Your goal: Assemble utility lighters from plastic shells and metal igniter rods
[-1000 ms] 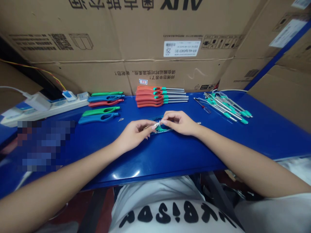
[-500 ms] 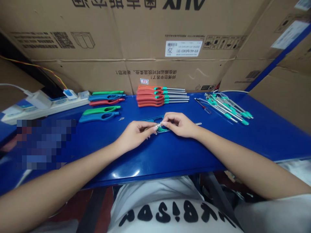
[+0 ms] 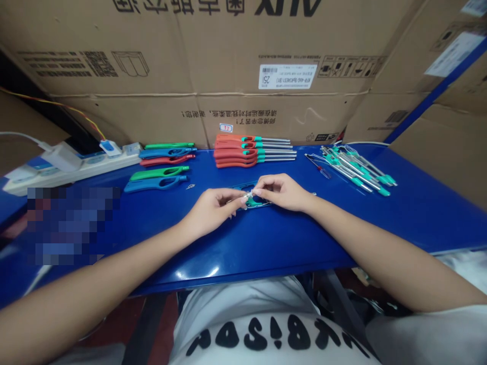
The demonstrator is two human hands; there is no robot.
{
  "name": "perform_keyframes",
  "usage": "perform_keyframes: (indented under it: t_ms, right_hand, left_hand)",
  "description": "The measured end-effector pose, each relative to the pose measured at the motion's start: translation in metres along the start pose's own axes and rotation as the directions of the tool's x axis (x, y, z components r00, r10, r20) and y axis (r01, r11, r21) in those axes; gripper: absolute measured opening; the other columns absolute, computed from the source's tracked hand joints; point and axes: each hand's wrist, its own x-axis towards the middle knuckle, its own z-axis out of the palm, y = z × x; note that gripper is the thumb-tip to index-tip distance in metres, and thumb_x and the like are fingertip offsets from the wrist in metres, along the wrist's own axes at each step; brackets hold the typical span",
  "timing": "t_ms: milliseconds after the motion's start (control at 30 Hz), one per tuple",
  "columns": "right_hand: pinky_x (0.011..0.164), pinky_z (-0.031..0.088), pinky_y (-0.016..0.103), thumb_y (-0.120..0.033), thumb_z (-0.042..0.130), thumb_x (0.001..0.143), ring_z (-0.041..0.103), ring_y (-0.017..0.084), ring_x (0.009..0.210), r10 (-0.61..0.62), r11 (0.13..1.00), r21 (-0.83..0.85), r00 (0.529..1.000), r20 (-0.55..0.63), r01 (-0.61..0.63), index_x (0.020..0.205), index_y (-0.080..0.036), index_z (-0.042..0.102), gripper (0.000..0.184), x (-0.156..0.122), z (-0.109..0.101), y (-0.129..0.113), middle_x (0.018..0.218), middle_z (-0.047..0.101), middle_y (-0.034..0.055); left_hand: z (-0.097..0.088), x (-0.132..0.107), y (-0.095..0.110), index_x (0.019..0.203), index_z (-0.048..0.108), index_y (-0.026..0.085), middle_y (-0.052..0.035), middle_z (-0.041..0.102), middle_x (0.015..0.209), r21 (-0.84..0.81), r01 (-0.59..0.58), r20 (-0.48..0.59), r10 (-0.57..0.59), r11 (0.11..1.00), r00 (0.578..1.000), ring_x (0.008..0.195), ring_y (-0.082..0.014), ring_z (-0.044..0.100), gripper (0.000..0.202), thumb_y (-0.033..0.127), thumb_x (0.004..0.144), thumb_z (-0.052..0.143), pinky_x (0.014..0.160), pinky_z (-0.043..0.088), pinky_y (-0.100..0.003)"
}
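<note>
Small pale part (image 3: pixel 249 194) sits at the centre of the frame, just above the blue table (image 3: pixel 266 243). The left hand (image 3: pixel 215 208) and the right hand (image 3: pixel 283 191) both hold it in a narrow pinch of thumb and forefinger, and their fingertips almost meet. Directly under the small pale part lies a blue shell with a teal piece (image 3: pixel 255 203), flat on the table.

Behind the hands, at the upper centre, is a neat stack of orange lighters (image 3: pixel 243 151) with metal tubes pointing right. To the upper left of the hands lie coloured shells (image 3: pixel 167 152) in green, blue and red, and nearer, a green and blue pair (image 3: pixel 155 180). A tiny metal piece (image 3: pixel 189 187) lies just beside this pair. At the upper right is a bundle of metal tubes with teal ends (image 3: pixel 355 170), and a thin red-handled tool (image 3: pixel 317 166) lies beside it. A white power strip (image 3: pixel 72 170) is at the far left, and cardboard boxes (image 3: pixel 228 61) close the back.

The fingers cover most of the part, so I cannot tell its shape. The right hand hides the right end of the shell. A blurred patch (image 3: pixel 72 225) covers something at the left.
</note>
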Motion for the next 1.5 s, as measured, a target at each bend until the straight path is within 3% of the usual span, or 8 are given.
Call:
perform_keyframes:
  t_ms: [233,500,733,900,1133,1500]
  right_hand:
    - [0.047,0.032,0.023,-0.049,0.079,0.079,0.040,0.006,0.048,0.120,0.977,0.179,0.993,0.003,-0.119,0.081,-0.015,0.068,0.036,0.000,-0.002,0.002,0.064,0.059,-0.0035]
    - [0.065,0.045,0.027,-0.050,0.078,0.080,0.055,0.012,0.068,0.013,0.999,0.041,0.999,-0.038,-0.011,0.075,-0.015,0.068,0.036,-0.002,0.002,-0.003,0.076,0.065,0.0023]
    - [0.064,0.044,0.028,-0.047,0.073,0.084,0.055,0.013,0.067,-0.021,0.999,-0.030,0.998,-0.055,0.019,0.074,-0.016,0.067,0.033,-0.005,0.005,0.000,0.076,0.063,0.0026]
    - [0.065,0.045,0.028,-0.052,0.075,0.082,0.055,0.013,0.067,0.000,1.000,-0.021,0.999,-0.037,0.000,0.075,-0.016,0.068,0.037,-0.005,0.004,-0.002,0.076,0.064,0.0031]
    - [0.057,0.038,0.025,-0.057,0.079,0.076,0.048,0.010,0.059,0.099,0.992,0.088,0.994,-0.040,-0.095,0.076,-0.015,0.065,0.044,-0.001,0.006,-0.007,0.068,0.061,-0.0007]
    - [0.052,0.031,0.025,-0.057,0.078,0.076,0.040,0.008,0.054,0.137,0.990,0.056,0.988,-0.076,-0.133,0.075,-0.015,0.066,0.043,0.001,0.007,-0.009,0.061,0.054,-0.0037]
  left_hand:
    - [0.000,-0.001,-0.002,0.109,0.079,0.014,-0.0077,0.079,0.091,-0.020,-0.006,-0.004,0.005,1.000,1.000,0.067,-0.0135,0.063,0.044,0.050,0.082,0.076,0.062,0.049,-0.024]
    - [0.003,0.000,-0.004,0.110,0.079,0.013,-0.0077,0.079,0.087,0.016,-0.039,0.003,0.039,0.999,0.999,0.066,-0.0138,0.061,0.044,0.048,0.085,0.070,0.061,0.048,-0.024]
    - [0.004,-0.001,-0.005,0.099,0.080,0.014,-0.0061,0.078,0.084,0.074,-0.063,0.003,0.063,0.995,0.998,0.066,-0.0141,0.061,0.036,0.046,0.088,0.067,0.061,0.046,-0.024]
    - [0.006,-0.002,-0.009,0.097,0.080,0.015,-0.0055,0.078,0.084,0.114,-0.097,0.010,0.096,0.989,0.995,0.071,-0.0157,0.065,0.034,0.046,0.090,0.066,0.064,0.048,-0.025]
    - [0.005,0.001,-0.010,0.108,0.076,0.013,-0.0085,0.079,0.094,0.005,-0.089,-0.050,0.089,0.996,0.995,0.074,-0.0168,0.069,0.042,0.048,0.084,0.075,0.063,0.051,-0.025]
    - [0.006,-0.001,-0.009,0.106,0.077,0.014,-0.0078,0.080,0.098,0.031,-0.084,-0.087,0.087,0.996,0.992,0.078,-0.0178,0.070,0.037,0.043,0.083,0.076,0.071,0.053,-0.027]
